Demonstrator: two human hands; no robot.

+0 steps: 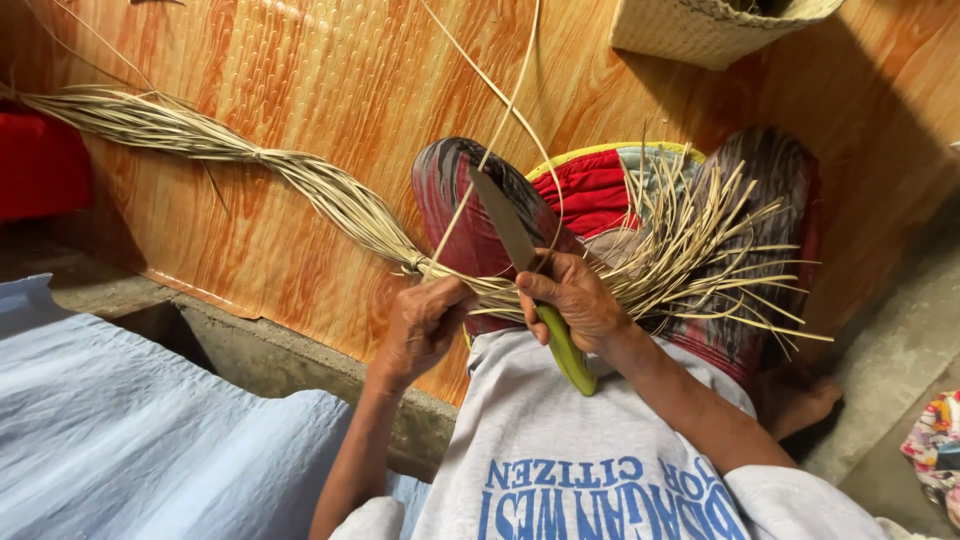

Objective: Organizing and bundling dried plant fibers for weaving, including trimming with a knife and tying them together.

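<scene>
Nearest the camera is the person's grey shirt [590,450] with blue print, and beside it on the left a pale blue cloth [120,430] spread over a low concrete edge. Just beyond the shirt, the right hand [578,300] wraps its fingers tight around the green handle of a knife [530,280], thumb laid along the top; the handle's end sticks out below the wrist, toward the shirt, and the grey blade points up and away over the lap. The left hand [425,322] sits just beside it, fingers curled shut around the bundle of dried straw strips [330,195] at the place where the bundle is bound into a knot.

To the right of both hands the loose ends of the strips [700,250] fan out stiffly across the knees, over a dark patterned skirt [470,200] and a red cushion [595,190] with a yellow edge. A bare foot [800,405] shows at the right, near a scrap of flowered cloth [935,445] on the grey floor.

Further off, the bundle runs in a loose twist up and to the left across an orange wood-grain mat [330,70], ending in a frayed spread near a red object [40,165]. A few single strips arch up from the hands toward the top edge. At the far top right stands a pale woven basket [700,30], only partly in view
</scene>
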